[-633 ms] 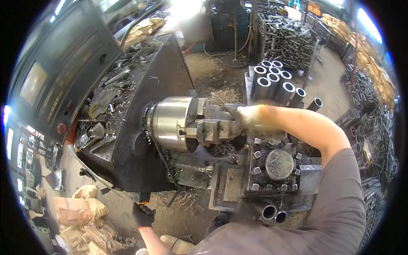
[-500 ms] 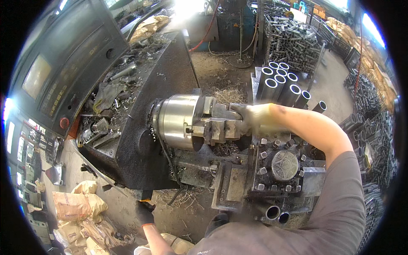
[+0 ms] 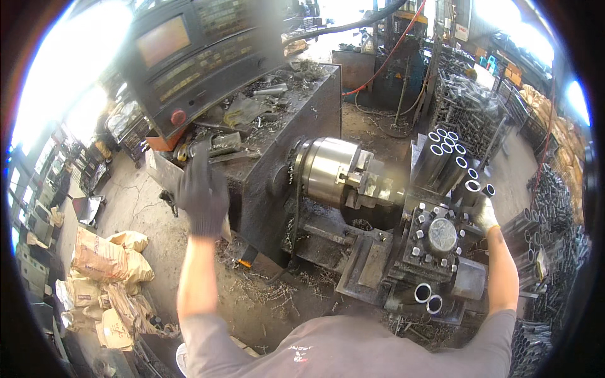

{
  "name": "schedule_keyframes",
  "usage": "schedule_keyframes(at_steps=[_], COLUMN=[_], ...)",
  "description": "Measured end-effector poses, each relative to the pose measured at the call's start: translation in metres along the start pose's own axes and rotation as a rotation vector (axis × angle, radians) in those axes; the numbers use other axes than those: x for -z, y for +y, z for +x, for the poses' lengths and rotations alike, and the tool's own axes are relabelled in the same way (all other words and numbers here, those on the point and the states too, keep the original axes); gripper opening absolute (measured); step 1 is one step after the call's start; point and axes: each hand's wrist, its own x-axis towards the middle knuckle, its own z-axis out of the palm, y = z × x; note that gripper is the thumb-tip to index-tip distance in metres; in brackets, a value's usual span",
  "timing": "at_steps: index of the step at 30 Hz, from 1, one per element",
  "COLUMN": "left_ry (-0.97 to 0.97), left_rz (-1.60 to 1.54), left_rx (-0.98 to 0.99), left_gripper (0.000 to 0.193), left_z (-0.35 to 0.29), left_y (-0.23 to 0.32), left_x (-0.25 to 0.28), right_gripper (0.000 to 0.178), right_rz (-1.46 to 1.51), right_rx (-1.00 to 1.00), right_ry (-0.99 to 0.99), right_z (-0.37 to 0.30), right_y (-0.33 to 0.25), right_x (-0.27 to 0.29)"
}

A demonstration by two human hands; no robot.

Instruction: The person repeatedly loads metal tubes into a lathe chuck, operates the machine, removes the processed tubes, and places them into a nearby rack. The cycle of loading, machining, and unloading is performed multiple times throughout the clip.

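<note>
My left hand (image 3: 203, 198), in a dark glove, is raised in front of the control panel (image 3: 183, 47). Its fingers stretch upward, slightly blurred, and hold nothing visible. On the right, my right hand (image 3: 484, 214) wears a pale, dirty glove and is closed around a metal tube (image 3: 467, 196) with a bright rim. That tube is beside a cluster of upright tubes (image 3: 435, 167); part of my grip is hidden. Between my arms are the lathe chuck (image 3: 324, 169) with its stepped jaws (image 3: 365, 183) and the tool post (image 3: 419, 242) with its round cap.
Two tubes (image 3: 423, 293) lie near my body below the tool post. Metal scraps and tools cover the machine top (image 3: 302, 94). Paper sacks (image 3: 101, 258) are piled at the left. A wire basket of parts (image 3: 469, 101) and stacked tubes (image 3: 561, 239) stand at the right.
My right hand has moved from the chuck jaws to the tubes on the right. My left hand has risen from low beside the machine to the control panel. The view has shifted left.
</note>
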Motion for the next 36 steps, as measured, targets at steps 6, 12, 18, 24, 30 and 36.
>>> schedule_keyframes(at_steps=[6,12,18,24,30,36], left_ry=[-0.614,-0.148,-1.043,-1.282,-1.551,-0.851], left_rz=[0.297,-0.194,-1.517,-0.824,-0.184,0.288], left_rx=[0.396,0.022,0.411,0.461,0.983,2.010], left_gripper=[0.071,0.057,0.068,0.054,0.045,0.059], left_z=[0.138,0.056,-0.129,-0.256,-0.503,-0.771], left_y=[-0.036,0.051,0.214,0.274,0.175,0.196], left_x=[-0.082,-0.022,0.119,0.182,0.273,0.549], right_gripper=[0.016,0.028,0.033,0.034,0.029,0.055], right_rz=[0.418,0.441,0.605,0.921,0.744,0.311], right_rx=[-0.006,0.440,0.925,0.380,0.644,0.869], right_ry=[0.662,0.601,-0.183,-0.766,-0.754,-1.027], right_z=[-0.085,-0.210,-0.248,-0.293,-0.346,-0.434], right_y=[-0.044,-0.126,-0.175,-0.182,-0.187,-0.268], right_x=[0.052,0.068,-0.003,-0.119,-0.193,-0.277])
